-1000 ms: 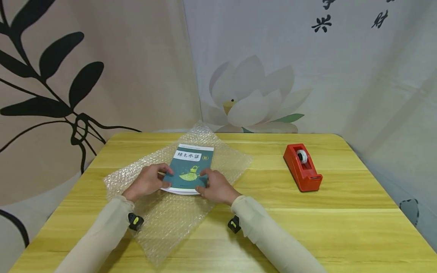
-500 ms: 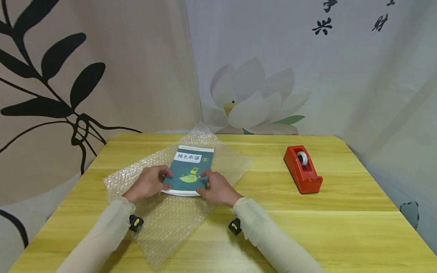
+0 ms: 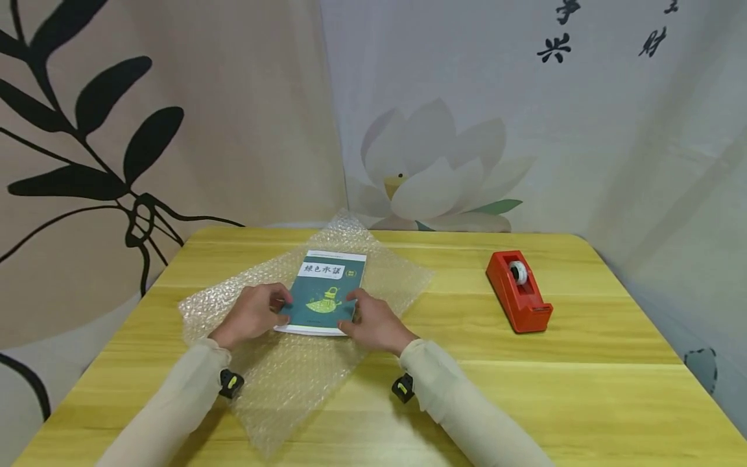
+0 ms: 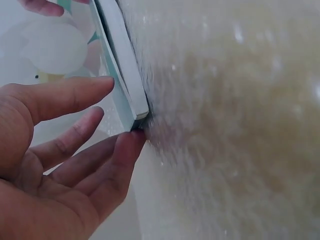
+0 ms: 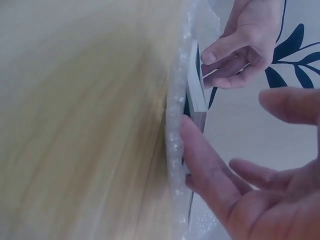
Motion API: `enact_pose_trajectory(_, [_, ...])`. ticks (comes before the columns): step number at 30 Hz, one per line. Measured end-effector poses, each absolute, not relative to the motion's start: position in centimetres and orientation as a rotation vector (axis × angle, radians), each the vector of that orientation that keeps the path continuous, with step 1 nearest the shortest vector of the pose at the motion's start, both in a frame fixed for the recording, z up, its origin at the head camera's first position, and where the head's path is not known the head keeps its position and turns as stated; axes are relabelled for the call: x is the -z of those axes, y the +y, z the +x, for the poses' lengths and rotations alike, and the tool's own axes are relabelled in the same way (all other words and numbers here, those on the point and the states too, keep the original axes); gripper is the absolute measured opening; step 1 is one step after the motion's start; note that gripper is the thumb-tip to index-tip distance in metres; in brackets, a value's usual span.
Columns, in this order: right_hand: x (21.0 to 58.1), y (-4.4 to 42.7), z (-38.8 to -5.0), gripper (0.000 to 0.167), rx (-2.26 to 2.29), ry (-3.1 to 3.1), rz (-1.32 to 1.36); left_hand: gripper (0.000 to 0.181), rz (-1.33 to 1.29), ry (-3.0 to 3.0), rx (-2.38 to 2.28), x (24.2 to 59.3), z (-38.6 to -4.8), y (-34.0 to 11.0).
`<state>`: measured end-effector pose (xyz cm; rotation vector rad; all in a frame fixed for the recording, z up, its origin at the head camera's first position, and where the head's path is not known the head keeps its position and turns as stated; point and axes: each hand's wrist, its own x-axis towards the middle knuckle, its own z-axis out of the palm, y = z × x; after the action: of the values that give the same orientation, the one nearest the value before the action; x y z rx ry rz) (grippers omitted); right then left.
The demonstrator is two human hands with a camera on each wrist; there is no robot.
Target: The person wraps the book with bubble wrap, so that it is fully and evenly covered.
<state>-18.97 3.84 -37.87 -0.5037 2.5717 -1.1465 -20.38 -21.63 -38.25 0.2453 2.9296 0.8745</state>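
Observation:
A teal paperback book (image 3: 323,292) with a pale title label lies flat on a sheet of bubble wrap (image 3: 292,383), its cover facing up. At its near left corner is my left hand (image 3: 252,314); in the left wrist view the fingertips (image 4: 131,142) touch the book's lower edge, while the thumb stays spread near the cover. My right hand (image 3: 378,321) is at the near right side. Its fingertips (image 5: 189,125) rest against the book's edge in the right wrist view, with the thumb apart from it. Neither hand is closed round the book.
A red tape dispenser (image 3: 519,292) with a roll of tape stands on the right of the wooden table (image 3: 583,389). Corners of the bubble wrap reach toward the table's back and front. A printed cloth backdrop (image 3: 262,117) hangs behind.
Both hands have eased slightly outward from the book, the left to the left and the right to the right. The book and bubble wrap stay in place; the head view shifts slightly.

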Motion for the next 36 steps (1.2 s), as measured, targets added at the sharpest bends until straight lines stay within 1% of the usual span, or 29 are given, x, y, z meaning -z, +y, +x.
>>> enact_pose_trajectory(6, [38.1,4.0,-19.0,0.059,1.198,2.541,-0.474,0.024,0.229,2.9,-0.93,38.2,-20.5,-22.1])
enact_pose_trajectory(11, [38.1,3.7,-19.0,0.061,1.217,2.51,-0.472,0.028,0.252,2.877,-0.904,37.9,-20.4,-22.4])
enact_pose_trajectory(14, [37.9,3.7,-18.9,0.061,1.217,2.508,-0.465,0.03,0.288,2.876,-0.85,37.7,-20.3,-22.4])
enact_pose_trajectory(19, [37.8,4.0,-18.9,0.059,1.203,2.503,-0.448,0.031,0.436,2.908,-0.725,37.7,-19.4,-22.1])
enact_pose_trajectory(23, [37.6,4.3,-18.8,0.058,1.175,2.515,-0.466,0.034,0.52,2.902,-0.765,37.8,-18.4,-22.4])
enact_pose_trajectory(31, [37.5,4.7,-18.6,0.055,1.132,2.534,-0.487,0.038,0.561,2.763,-0.833,37.2,-17.0,-23.7])
enact_pose_trajectory(34, [37.5,4.7,-18.7,0.054,1.124,2.543,-0.509,0.046,0.564,2.699,-0.833,36.8,-16.6,-24.4])
enact_pose_trajectory(36, [37.6,4.7,-18.7,0.052,1.115,2.548,-0.514,0.056,0.616,2.67,-0.769,36.5,-16.1,-24.8])
